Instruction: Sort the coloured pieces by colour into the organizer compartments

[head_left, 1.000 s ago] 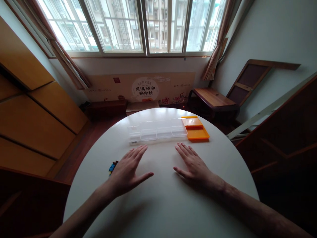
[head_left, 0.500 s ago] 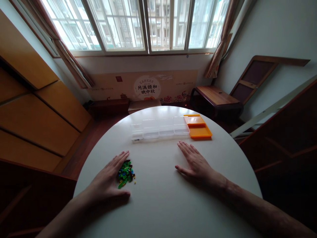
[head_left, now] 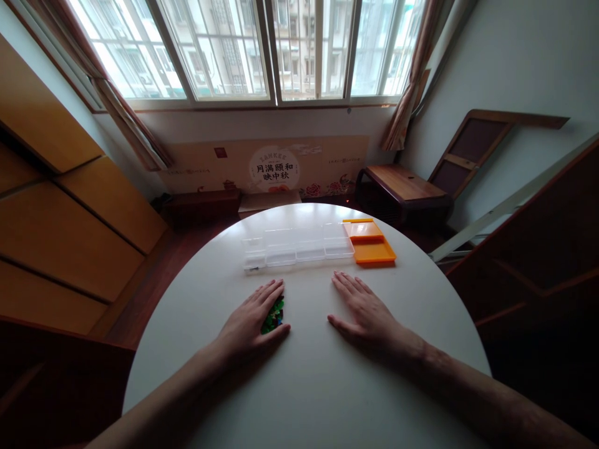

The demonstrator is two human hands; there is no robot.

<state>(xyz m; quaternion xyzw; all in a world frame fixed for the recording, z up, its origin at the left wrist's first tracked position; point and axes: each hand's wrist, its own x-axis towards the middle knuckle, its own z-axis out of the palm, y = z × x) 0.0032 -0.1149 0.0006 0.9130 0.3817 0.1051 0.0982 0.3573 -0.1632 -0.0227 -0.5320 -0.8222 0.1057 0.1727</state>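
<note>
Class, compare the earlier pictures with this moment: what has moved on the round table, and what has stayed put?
The left hand has swept the pile of small coloured bricks rightward toward the table's middle, cupping it under the palm. The right hand stays flat on the table. The clear divided box and orange tray have not moved.

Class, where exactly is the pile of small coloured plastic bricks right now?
The pile of small coloured plastic bricks lies on the round white table, cupped between the left hand thumb and fingers, nearer than the clear compartment box.
</note>
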